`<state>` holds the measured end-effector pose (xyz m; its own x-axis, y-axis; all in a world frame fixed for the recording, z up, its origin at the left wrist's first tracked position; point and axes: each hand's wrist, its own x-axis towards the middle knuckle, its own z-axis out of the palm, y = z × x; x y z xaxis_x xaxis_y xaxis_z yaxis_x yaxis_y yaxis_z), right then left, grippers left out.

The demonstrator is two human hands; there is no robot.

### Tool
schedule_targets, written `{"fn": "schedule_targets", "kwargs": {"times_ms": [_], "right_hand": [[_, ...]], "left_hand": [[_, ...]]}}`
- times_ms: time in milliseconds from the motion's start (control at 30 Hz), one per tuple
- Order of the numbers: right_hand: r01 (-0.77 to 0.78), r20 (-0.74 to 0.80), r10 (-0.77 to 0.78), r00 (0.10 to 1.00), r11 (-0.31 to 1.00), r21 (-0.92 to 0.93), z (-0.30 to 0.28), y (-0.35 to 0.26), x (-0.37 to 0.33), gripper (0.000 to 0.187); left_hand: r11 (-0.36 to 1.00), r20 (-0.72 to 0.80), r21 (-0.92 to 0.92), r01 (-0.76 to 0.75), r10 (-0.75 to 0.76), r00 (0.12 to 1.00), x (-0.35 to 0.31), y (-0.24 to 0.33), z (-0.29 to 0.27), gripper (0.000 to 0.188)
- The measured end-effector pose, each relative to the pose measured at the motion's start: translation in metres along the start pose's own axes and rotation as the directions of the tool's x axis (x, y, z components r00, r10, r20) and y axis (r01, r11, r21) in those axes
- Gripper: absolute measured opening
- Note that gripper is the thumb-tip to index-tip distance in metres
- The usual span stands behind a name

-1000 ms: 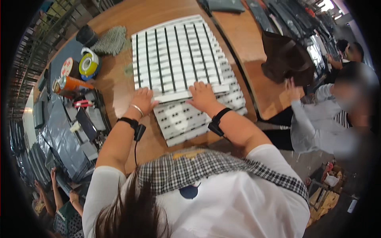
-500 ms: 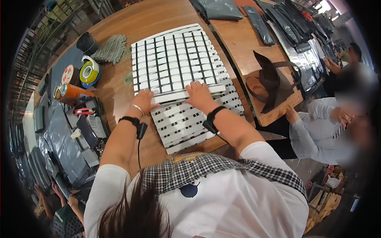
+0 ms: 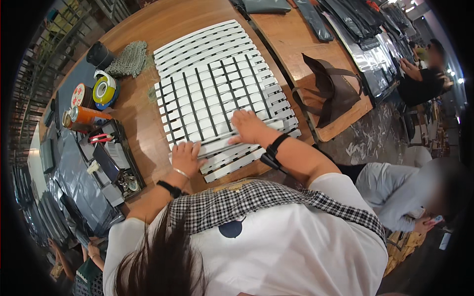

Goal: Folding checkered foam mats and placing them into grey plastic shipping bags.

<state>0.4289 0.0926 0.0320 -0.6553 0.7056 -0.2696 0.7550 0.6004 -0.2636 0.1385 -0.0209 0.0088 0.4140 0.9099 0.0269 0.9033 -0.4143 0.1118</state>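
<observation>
A white slatted mat (image 3: 207, 42) lies on the wooden table in front of me. Over its near half sits a folded layer (image 3: 210, 101) of white slats crossed by black bands. My left hand (image 3: 185, 157) is at the left end of that layer's near edge, fingers curled over it and thumb to the side. Farther right, my right hand (image 3: 248, 127) holds the same edge, fingertips on top and thumb low against the front slat. The undersides of both hands' grip are hidden.
Left on the table (image 3: 133, 103) stand tape rolls (image 3: 105, 90), an orange can (image 3: 89, 116), a black cup (image 3: 99, 55), a knitted cloth (image 3: 127, 59) and a tool tray (image 3: 111, 153). A brown bag (image 3: 328, 91) rests on the right table. A person (image 3: 395, 192) sits at right.
Both hands have drawn the folded layer toward me, the left hand coming down the most. Bare slats now show at the mat's far end. The seated person has bent forward.
</observation>
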Motion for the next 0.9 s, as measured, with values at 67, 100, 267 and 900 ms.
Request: {"fn": "schedule_targets", "kwargs": {"times_ms": [67, 100, 267, 900], "right_hand": [[-0.011, -0.156, 0.014, 0.988, 1.000, 0.022, 0.009, 0.001, 0.003, 0.069], [-0.013, -0.316, 0.025, 0.948, 0.999, 0.041, 0.011, 0.001, 0.006, 0.070], [-0.054, -0.150, 0.036, 0.988, 0.992, -0.115, -0.002, -0.011, 0.021, 0.069], [-0.221, -0.223, 0.167, 0.961, 0.944, -0.247, -0.033, 0.023, 0.105, 0.085]], "left_hand": [[0.996, 0.213, -0.003, 0.085, -0.083, 0.973, 0.031, -0.015, -0.007, 0.066], [0.995, 0.295, -0.026, 0.100, -0.088, 0.951, 0.051, -0.028, -0.011, 0.062], [0.993, 0.051, -0.008, 0.119, -0.118, 0.992, 0.101, -0.082, -0.006, 0.055], [0.979, 0.177, 0.046, 0.201, -0.206, 0.962, 0.136, -0.094, -0.026, 0.075]]}}
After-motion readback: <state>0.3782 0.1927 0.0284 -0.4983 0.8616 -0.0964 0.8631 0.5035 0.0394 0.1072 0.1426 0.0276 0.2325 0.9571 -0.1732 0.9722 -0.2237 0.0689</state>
